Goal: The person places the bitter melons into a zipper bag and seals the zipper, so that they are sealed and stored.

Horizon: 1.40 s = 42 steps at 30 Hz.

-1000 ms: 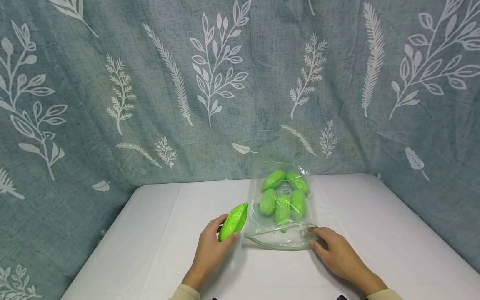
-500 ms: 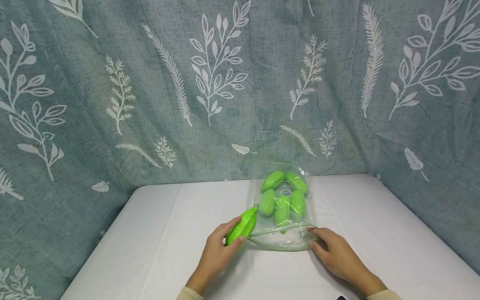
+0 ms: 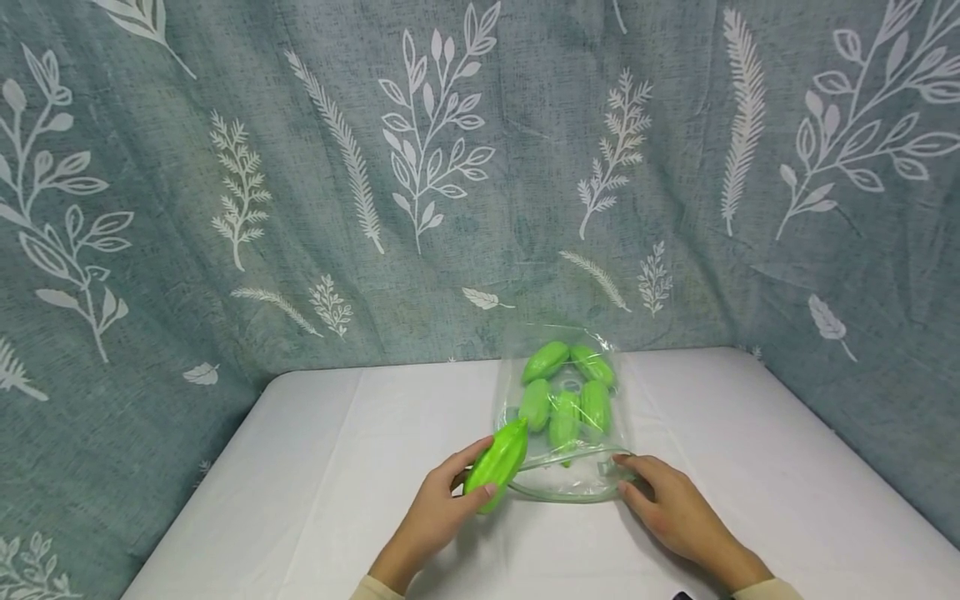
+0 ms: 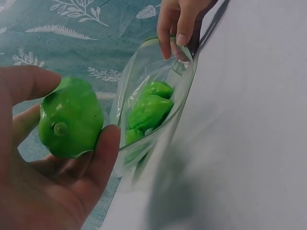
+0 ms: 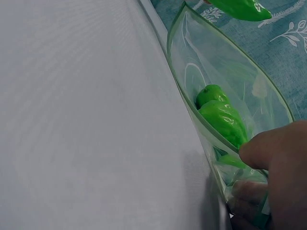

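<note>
My left hand holds a glossy, ridged green gourd between thumb and fingers, its pointed tip toward the back right. In the left wrist view the round stem end of this gourd faces the camera. A clear plastic zip bag lies flat to the right, mouth spread toward me. My right hand pinches the right corner of that mouth. Inside the bag rest several similar green gourds. The held gourd overlaps the mouth's left corner in the head view, and its tip hangs over the opening in the right wrist view.
A white cloth covers the table. Behind it hangs a blue-green curtain with white leaf prints, close to the bag's far end. A small dark object shows at the bottom edge.
My left hand has carried the gourd rightward, from beside the bag to the left corner of its mouth. The right hand has stayed at the bag's right corner.
</note>
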### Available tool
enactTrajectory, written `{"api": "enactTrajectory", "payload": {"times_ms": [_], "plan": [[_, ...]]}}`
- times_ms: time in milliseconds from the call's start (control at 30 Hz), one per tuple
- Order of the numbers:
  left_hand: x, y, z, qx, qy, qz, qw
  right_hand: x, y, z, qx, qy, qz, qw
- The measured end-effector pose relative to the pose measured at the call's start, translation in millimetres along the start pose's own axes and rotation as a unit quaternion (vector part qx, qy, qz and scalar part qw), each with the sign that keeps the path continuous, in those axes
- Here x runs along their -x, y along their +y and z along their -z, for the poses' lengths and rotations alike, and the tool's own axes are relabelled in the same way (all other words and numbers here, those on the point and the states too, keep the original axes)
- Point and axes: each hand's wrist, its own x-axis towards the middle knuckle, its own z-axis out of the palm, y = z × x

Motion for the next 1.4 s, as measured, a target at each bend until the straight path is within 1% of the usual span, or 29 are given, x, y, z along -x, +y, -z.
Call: {"api": "enactTrajectory", "payload": {"times_ms": [200,367,467,633,833,867,967,1100,1233,1400], "plan": [[2.4,2.9,-1.6,0.049,-0.040,-0.007,0.9980,-0.1,1.7,-1.1,0.005,0.009,0.007,0.9999],[4.6,4.2,-3.9,0.095,-0.074,0.006,0.9927,0.4,3.5,-2.5,0.013,0.019,0.017,0.9996],[5.6,3.5,-7.3,0.105,-0.092,0.009,0.9902,0.8,4.2,-3.3,0.014,0.021,0.020,0.9995],[6.8,1.0,-12.4,0.103,-0.113,-0.006,0.9882,0.6,4.6,-4.1,0.015,0.022,0.019,0.9995],[6.9,-2.4,-14.2,0.093,-0.118,-0.012,0.9885,0.6,3.1,-3.2,0.010,0.012,0.008,0.9998],[6.9,-2.9,-14.4,0.087,-0.118,-0.014,0.9890,0.5,2.9,-2.9,0.008,0.011,0.007,0.9999],[7.1,-4.0,-16.0,0.049,-0.116,-0.023,0.9918,0.0,2.7,-2.5,0.005,0.010,0.005,0.9999],[8.2,-4.3,-19.6,0.005,-0.112,-0.028,0.9933,-0.4,2.9,-2.6,0.004,0.007,0.002,1.0000],[9.5,-4.5,-22.8,-0.006,-0.107,-0.032,0.9937,-0.2,3.0,-2.7,0.002,0.005,-0.002,1.0000],[10.6,-3.6,-26.0,-0.025,-0.102,-0.023,0.9942,0.4,2.6,-2.2,-0.002,0.003,-0.004,1.0000]]}}
